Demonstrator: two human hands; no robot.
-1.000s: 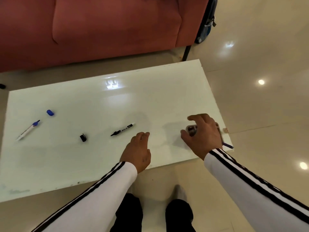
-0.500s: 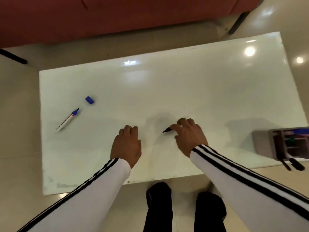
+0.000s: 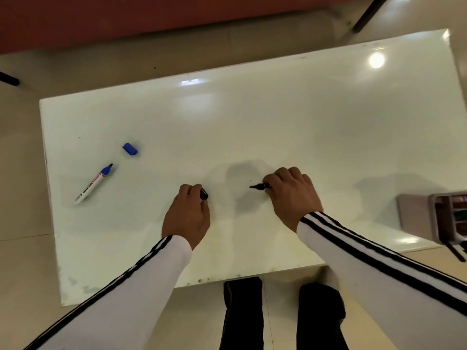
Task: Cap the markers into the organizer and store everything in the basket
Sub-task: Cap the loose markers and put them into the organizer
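Note:
My right hand [image 3: 293, 195] grips an uncapped black marker [image 3: 259, 186], whose tip points left just above the white table [image 3: 252, 122]. My left hand [image 3: 188, 213] pinches the black cap [image 3: 203, 194] a short way left of that tip. An uncapped blue marker [image 3: 94, 183] lies at the table's left, with its blue cap [image 3: 130, 149] lying loose just beyond it. A grey organizer [image 3: 439, 218] with markers in it stands at the right edge, partly cut off by the frame.
A red sofa [image 3: 126, 18] runs along the far side of the table. Beige tiled floor [image 3: 20, 173] surrounds the table. My dark-trousered legs [image 3: 278, 317] stand at the near edge.
My right hand left the organizer and closed on the black marker. My left hand closed on the black cap. The view shifted left.

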